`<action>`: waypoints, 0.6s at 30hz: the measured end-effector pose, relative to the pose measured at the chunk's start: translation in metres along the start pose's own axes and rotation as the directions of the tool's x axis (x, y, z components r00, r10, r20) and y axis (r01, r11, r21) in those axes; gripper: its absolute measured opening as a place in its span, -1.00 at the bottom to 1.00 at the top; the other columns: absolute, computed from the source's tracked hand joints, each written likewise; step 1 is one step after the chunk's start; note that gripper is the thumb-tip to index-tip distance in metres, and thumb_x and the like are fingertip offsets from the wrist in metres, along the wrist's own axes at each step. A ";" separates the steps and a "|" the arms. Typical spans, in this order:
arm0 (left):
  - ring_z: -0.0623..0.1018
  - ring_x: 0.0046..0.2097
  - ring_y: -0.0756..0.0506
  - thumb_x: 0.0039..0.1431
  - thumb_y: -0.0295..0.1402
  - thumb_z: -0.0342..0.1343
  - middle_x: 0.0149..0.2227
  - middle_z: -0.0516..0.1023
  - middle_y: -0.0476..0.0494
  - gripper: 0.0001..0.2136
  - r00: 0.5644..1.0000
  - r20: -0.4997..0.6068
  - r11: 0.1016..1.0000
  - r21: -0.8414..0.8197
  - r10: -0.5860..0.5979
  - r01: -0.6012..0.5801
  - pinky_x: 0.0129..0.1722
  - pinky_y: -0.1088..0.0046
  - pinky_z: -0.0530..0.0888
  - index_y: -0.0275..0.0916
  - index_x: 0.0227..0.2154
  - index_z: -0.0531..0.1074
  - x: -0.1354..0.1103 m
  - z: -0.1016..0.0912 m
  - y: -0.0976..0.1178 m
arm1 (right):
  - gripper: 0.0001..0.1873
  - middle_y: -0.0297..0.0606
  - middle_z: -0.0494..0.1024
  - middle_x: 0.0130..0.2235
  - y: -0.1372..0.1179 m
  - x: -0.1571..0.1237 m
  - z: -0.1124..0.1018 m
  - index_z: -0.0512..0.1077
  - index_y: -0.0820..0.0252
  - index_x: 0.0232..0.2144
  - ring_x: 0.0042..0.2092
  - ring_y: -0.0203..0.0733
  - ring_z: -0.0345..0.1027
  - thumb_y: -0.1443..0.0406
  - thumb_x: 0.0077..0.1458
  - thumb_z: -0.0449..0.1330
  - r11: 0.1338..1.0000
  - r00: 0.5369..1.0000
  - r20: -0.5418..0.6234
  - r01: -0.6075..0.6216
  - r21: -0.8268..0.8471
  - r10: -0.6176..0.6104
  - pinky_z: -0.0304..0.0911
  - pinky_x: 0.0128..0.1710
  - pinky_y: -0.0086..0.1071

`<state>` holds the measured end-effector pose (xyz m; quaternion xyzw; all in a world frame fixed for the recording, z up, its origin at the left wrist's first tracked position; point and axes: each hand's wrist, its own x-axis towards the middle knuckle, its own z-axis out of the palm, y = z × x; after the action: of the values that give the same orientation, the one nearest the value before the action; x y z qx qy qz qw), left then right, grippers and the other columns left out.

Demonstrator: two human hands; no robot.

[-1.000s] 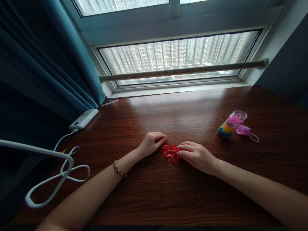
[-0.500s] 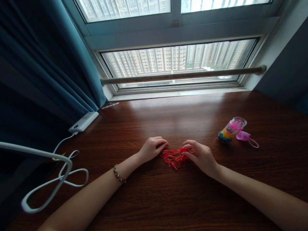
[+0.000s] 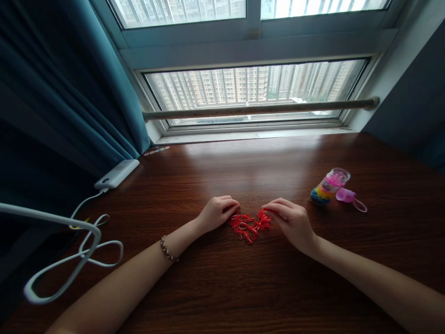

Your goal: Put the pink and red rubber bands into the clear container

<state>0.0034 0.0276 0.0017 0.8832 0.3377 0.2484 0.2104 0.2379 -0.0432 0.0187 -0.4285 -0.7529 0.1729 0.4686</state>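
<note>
A loose pile of small red loops that look like rubber bands [image 3: 246, 226] lies on the brown wooden table [image 3: 215, 287]. My left hand [image 3: 216, 214] rests at the pile's left edge, thumb and fingers closed over the bands there. On the opposite side, my right hand [image 3: 289, 221] pinches at the bands on the right edge, its fingertips together. Exactly how many bands either hand grips is too small to make out. Beyond my right hand stands a clear jar [image 3: 328, 188] without its lid, filled with blue, yellow and pink layers.
Beside the jar lies a pink lid [image 3: 345, 195] with a loop. On the left are a white power bank [image 3: 117, 174] and its looping white cable [image 3: 86, 253], near a blue curtain [image 3: 114, 102]. A window with a metal rail [image 3: 257, 110] borders the table's far side.
My right hand's thumb and fingers have closed from a wider spread into a pinch at the pile's right edge. The left hand stays at the left edge. The whole view has shifted slightly.
</note>
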 end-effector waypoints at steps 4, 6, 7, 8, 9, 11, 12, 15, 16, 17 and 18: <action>0.43 -0.41 0.01 0.19 -0.31 -0.07 -0.44 0.46 -0.09 -0.77 1.000 0.010 1.000 0.023 0.010 -0.010 -0.40 0.56 0.34 -0.25 -0.34 0.48 0.000 0.000 0.000 | -0.85 -0.24 0.49 -0.37 -0.006 0.006 -0.008 0.49 0.13 -0.33 -0.35 -0.25 0.37 0.32 0.09 0.10 0.999 0.999 -0.029 -0.026 0.022 0.026 0.29 -0.36 -0.42; 0.43 -0.41 0.01 0.20 -0.31 -0.07 -0.44 0.46 -0.09 -0.77 1.000 0.016 0.999 0.036 0.010 -0.011 -0.40 0.56 0.34 -0.25 -0.34 0.48 0.001 0.000 -0.001 | -0.86 -0.24 0.50 -0.38 -0.007 0.009 -0.010 0.49 0.14 -0.35 -0.36 -0.25 0.38 0.30 0.08 0.12 0.998 0.998 -0.042 -0.039 0.039 0.041 0.29 -0.38 -0.42; 0.43 -0.41 0.01 0.20 -0.32 -0.07 -0.44 0.46 -0.09 -0.77 1.000 0.017 0.999 0.042 0.011 -0.012 -0.39 0.56 0.34 -0.25 -0.34 0.48 0.001 0.000 -0.001 | -0.86 -0.25 0.50 -0.39 -0.008 0.010 -0.011 0.50 0.13 -0.36 -0.38 -0.25 0.38 0.30 0.07 0.13 0.998 0.998 -0.046 -0.042 0.049 0.044 0.29 -0.39 -0.42; 0.43 -0.41 0.01 0.20 -0.33 -0.07 -0.44 0.47 -0.09 -0.78 1.000 0.017 0.999 0.045 0.013 -0.014 -0.39 0.56 0.34 -0.25 -0.34 0.48 0.001 0.000 -0.001 | -0.87 -0.25 0.51 -0.40 -0.010 0.012 -0.012 0.50 0.13 -0.37 -0.39 -0.25 0.38 0.29 0.06 0.14 0.997 0.998 -0.050 -0.043 0.057 0.046 0.30 -0.41 -0.43; 0.43 -0.40 0.01 0.19 -0.33 -0.07 -0.44 0.47 -0.09 -0.78 1.000 0.017 0.999 0.047 0.017 -0.018 -0.39 0.56 0.35 -0.25 -0.34 0.48 0.001 0.000 -0.001 | -0.88 -0.25 0.51 -0.41 -0.011 0.014 -0.014 0.50 0.14 -0.38 -0.40 -0.25 0.38 0.29 0.05 0.15 0.998 0.998 -0.053 -0.041 0.057 0.044 0.30 -0.42 -0.43; 0.44 -0.40 0.01 0.19 -0.34 -0.07 -0.43 0.47 -0.10 -0.78 1.000 0.013 0.998 0.048 0.027 -0.028 -0.38 0.56 0.35 -0.24 -0.35 0.48 0.001 0.000 -0.002 | -0.89 -0.25 0.52 -0.42 -0.017 0.019 -0.023 0.51 0.14 -0.41 -0.41 -0.26 0.39 0.30 0.03 0.17 0.999 0.997 -0.065 -0.029 0.033 0.032 0.31 -0.43 -0.43; 0.44 -0.39 0.01 0.19 -0.33 -0.07 -0.43 0.47 -0.10 -0.78 0.999 0.009 0.998 0.048 0.034 -0.034 -0.38 0.56 0.35 -0.24 -0.35 0.47 0.001 0.001 -0.002 | -0.90 -0.26 0.52 -0.43 -0.020 0.022 -0.031 0.51 0.15 -0.42 -0.41 -0.26 0.39 0.31 0.02 0.18 1.000 0.997 -0.077 -0.021 0.010 0.022 0.31 -0.43 -0.43; 0.44 -0.39 0.01 0.19 -0.34 -0.08 -0.42 0.47 -0.10 -0.78 0.999 -0.005 0.997 0.051 0.052 -0.052 -0.38 0.57 0.36 -0.24 -0.35 0.47 0.001 0.001 -0.004 | -0.91 -0.28 0.53 -0.41 -0.032 0.032 -0.074 0.52 0.15 -0.42 -0.38 -0.25 0.41 0.30 0.00 0.20 0.995 0.981 -0.190 -0.038 -0.090 0.021 0.33 -0.38 -0.41; 0.44 -0.39 0.01 0.19 -0.34 -0.08 -0.42 0.47 -0.09 -0.79 0.998 -0.005 0.997 0.054 0.057 -0.057 -0.38 0.57 0.36 -0.24 -0.34 0.47 0.001 0.002 -0.005 | -0.89 -0.27 0.54 -0.39 -0.035 0.035 -0.092 0.52 0.14 -0.39 -0.37 -0.25 0.42 0.28 0.00 0.20 0.990 0.963 -0.268 -0.073 -0.125 0.037 0.33 -0.39 -0.41; 0.44 -0.39 0.01 0.19 -0.34 -0.08 -0.42 0.47 -0.10 -0.79 0.998 -0.003 0.996 0.058 0.061 -0.061 -0.38 0.57 0.36 -0.24 -0.33 0.47 0.002 0.002 -0.005 | -0.86 -0.26 0.55 -0.36 -0.037 0.038 -0.111 0.51 0.15 -0.35 -0.35 -0.23 0.43 0.26 0.00 0.20 0.980 0.940 -0.336 -0.127 -0.155 0.068 0.34 -0.39 -0.40; 0.44 -0.39 0.01 0.19 -0.34 -0.08 -0.41 0.47 -0.10 -0.79 0.998 0.001 0.996 0.064 0.063 -0.063 -0.37 0.56 0.36 -0.24 -0.33 0.46 0.002 0.002 -0.006 | -0.84 -0.26 0.56 -0.37 -0.038 0.041 -0.129 0.51 0.16 -0.35 -0.37 -0.23 0.43 0.24 -0.02 0.21 0.968 0.912 -0.402 -0.168 -0.186 0.081 0.34 -0.40 -0.40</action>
<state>0.0027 0.0324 -0.0024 0.8995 0.3176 0.2443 0.1742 0.3216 -0.0498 0.1312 -0.5502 -0.6294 0.0303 0.5480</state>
